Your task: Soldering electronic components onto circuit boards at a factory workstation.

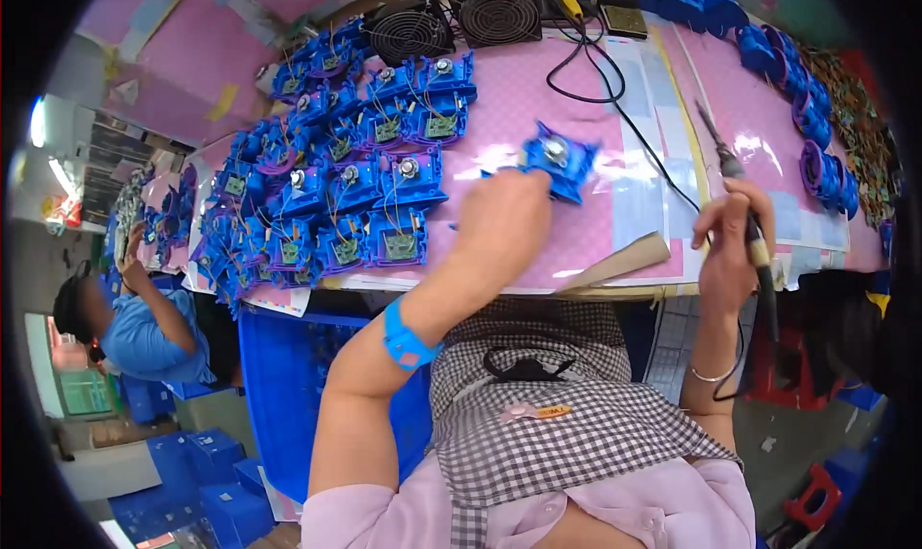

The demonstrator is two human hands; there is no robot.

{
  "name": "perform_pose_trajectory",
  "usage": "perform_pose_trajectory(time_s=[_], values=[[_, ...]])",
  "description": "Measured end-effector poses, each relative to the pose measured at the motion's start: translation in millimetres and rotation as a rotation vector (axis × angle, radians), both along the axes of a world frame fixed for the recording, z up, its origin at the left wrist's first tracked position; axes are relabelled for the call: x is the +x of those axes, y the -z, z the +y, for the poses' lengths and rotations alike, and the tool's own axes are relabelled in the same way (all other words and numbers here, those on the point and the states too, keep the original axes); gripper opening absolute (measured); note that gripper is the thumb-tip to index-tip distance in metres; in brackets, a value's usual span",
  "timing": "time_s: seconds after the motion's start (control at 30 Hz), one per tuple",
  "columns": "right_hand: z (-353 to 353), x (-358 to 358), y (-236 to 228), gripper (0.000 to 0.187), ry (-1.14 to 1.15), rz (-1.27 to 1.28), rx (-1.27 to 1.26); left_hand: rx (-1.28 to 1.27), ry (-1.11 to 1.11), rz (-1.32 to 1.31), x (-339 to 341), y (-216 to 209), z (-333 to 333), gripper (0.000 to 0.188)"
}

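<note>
My left hand [507,220], a blue band on its wrist, is closed on the near-left edge of a blue plastic housing [573,162] with a round silver metal part in its middle. The housing is over the pink table; whether it touches the surface I cannot tell. In my right hand [736,246] is a soldering iron [728,163], gripped like a pen, its thin tip pointing away from me to the upper left. The iron's tip is apart from the housing. Rows of similar blue assemblies [410,179], with wires and green circuit boards, stand left of my left hand.
Two black fans [499,16] stand at the back, beside a yellow plug [572,7] with a black cable [615,97]. Blue rings [823,179] line the right side near loose small parts [861,117]. Below the table is a blue crate [279,386]. Another person [158,333] works at the left.
</note>
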State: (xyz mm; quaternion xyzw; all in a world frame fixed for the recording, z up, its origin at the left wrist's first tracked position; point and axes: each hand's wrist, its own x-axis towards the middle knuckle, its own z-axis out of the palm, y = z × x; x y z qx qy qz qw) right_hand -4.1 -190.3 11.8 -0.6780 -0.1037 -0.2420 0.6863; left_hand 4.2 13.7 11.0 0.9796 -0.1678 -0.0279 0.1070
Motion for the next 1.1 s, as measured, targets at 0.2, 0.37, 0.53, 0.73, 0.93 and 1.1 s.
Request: perform_pose_trajectory(time_s=[0.2, 0.37, 0.53, 0.73, 0.93, 1.1], values=[[-39, -21, -7, 0.025, 0.144, -0.066, 0.123, -0.247, -0.368, -0.426, 31, -52, 68, 0.021], [-56, -22, -7, 0.022, 0.19, -0.137, 0.125, 0.033, -0.514, -0.609, 94, -18, 165, 0.029], [-83, -2, -10, 0.02, 0.354, -0.039, 0.091, 0.242, -0.604, -0.494, 94, 7, 236, 0.029], [-199, 50, 6, 0.033, 1.071, -0.217, -0.426, -0.791, -0.452, -0.477, 36, -38, 175, 0.038], [-260, 95, 53, 0.043, 1.216, 0.0, -0.764, -2.047, 0.143, 0.712, -32, -31, 112, 0.064], [-192, 79, 40, 0.039, 0.944, -0.082, -0.55, -2.226, -0.026, 0.89, -61, -8, 91, 0.043]])
